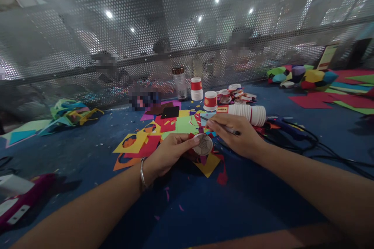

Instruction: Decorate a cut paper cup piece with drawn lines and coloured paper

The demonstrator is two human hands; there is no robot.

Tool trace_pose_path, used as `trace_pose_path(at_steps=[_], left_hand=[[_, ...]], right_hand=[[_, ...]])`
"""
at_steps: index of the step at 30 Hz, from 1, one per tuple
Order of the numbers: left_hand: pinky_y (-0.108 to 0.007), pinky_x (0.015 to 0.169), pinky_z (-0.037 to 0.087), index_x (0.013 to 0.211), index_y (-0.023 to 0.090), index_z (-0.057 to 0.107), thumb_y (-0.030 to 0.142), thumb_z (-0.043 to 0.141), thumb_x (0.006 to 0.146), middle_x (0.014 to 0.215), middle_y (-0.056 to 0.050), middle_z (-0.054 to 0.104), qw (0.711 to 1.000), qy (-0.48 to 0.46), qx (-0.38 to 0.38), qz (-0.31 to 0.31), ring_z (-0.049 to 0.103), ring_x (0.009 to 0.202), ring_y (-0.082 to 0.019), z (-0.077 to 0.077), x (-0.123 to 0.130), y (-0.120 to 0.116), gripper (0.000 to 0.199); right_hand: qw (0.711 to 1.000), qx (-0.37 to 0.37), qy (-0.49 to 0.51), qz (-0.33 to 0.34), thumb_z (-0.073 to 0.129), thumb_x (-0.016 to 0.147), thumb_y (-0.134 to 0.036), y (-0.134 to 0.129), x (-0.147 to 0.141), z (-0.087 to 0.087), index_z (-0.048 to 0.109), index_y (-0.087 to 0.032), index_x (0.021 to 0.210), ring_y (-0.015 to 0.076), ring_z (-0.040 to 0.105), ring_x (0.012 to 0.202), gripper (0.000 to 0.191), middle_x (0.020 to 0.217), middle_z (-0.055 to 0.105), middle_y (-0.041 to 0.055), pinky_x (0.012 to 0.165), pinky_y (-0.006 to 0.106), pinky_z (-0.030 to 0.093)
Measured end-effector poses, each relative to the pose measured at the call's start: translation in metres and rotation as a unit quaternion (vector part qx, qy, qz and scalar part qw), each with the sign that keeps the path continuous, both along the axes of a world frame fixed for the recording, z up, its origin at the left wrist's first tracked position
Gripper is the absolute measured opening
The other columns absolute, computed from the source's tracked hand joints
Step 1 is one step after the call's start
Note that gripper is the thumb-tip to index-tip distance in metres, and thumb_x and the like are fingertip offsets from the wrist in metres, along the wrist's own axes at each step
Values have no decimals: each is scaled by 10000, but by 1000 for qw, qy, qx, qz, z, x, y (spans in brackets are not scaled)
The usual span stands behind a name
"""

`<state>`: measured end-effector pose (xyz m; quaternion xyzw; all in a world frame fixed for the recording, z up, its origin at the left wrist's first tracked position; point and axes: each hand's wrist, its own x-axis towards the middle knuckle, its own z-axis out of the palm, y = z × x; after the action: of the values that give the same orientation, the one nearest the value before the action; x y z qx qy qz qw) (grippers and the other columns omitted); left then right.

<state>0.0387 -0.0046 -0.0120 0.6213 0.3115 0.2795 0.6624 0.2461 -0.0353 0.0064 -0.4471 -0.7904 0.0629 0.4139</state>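
My left hand (172, 151) is closed around a paper cup (203, 144), its round whitish end turned up toward me, with dark lines drawn on it. Purple paper pieces show at the cup's upper and lower edges. A dark pen (232, 129) is gripped in my right hand (233, 134), just above and to the right of the cup. Its tip is apart from the round face. Under and around both hands lie coloured papers, among them a yellow sheet with a cut-out hole (133, 144) and a light green sheet (187, 124).
Behind my hands stand red-and-white paper cups (210, 101) and a clear bottle (179, 85). A cup stack (257, 115) lies on its side near a glue gun (289, 128) with black cable. A magenta power strip (29, 198) lies left. Perforated metal panels rise behind the blue table (131, 218).
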Motion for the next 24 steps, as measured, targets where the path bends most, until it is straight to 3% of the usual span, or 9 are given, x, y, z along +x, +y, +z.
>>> trace_pose_path(at_steps=[13, 24], left_hand=[[-240, 664, 525, 770, 128, 758, 513, 815, 709, 787, -78, 755, 1000, -6, -4, 5, 637, 657, -120, 0, 1, -1, 394], [-245, 663, 542, 792, 128, 754, 508, 790, 744, 771, -74, 740, 1000, 0, 4, 1, 648, 679, -126, 2, 0, -1, 385]], right_hand=[[1000, 3, -13, -1, 450, 998, -304, 0, 3, 0, 624, -201, 838, 173, 637, 777, 258, 822, 707, 52, 710, 304, 478], [1000, 3, -10, -8, 456, 994, -308, 1, 3, -1, 637, -203, 819, 181, 650, 788, 273, 839, 721, 60, 705, 318, 482]])
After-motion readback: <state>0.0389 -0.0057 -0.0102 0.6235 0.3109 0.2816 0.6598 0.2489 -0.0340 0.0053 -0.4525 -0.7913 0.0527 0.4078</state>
